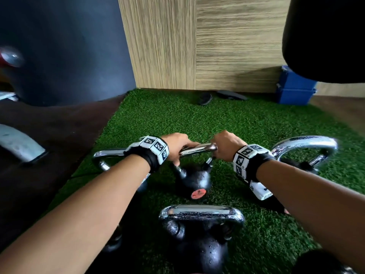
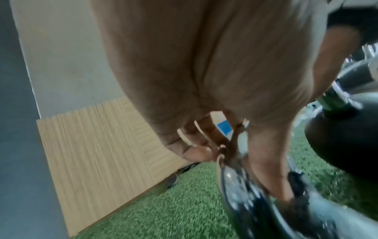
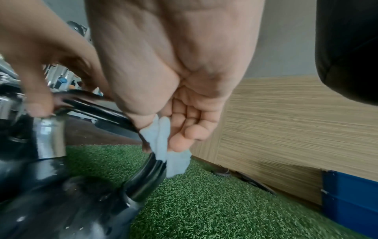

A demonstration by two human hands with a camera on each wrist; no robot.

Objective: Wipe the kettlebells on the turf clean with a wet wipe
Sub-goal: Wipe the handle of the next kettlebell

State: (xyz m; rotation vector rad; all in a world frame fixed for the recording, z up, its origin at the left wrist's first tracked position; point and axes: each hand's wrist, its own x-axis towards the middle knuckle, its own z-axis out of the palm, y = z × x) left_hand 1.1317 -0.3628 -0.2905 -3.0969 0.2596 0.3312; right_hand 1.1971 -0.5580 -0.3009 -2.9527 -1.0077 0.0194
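Observation:
Several black kettlebells with chrome handles stand on green turf (image 1: 237,123). On the middle kettlebell (image 1: 194,181), which has a red spot, both hands hold the chrome handle (image 1: 199,150). My left hand (image 1: 178,148) grips the handle's left part, with its fingers (image 2: 196,152) curled over the bar. My right hand (image 1: 223,145) grips the right bend and presses a pale wet wipe (image 3: 163,145) against the handle (image 3: 147,171). The wipe is hidden in the head view. Other kettlebells stand close in front (image 1: 199,234), at the right (image 1: 304,149) and at the left (image 1: 102,157).
A blue crate (image 1: 294,89) sits by the wood-panel wall at the back right. A black punching bag (image 1: 324,36) hangs above it. Dark sandals (image 1: 205,98) lie at the turf's far edge. A brown mat (image 1: 49,135) with a grey metal plate (image 1: 17,143) borders the left.

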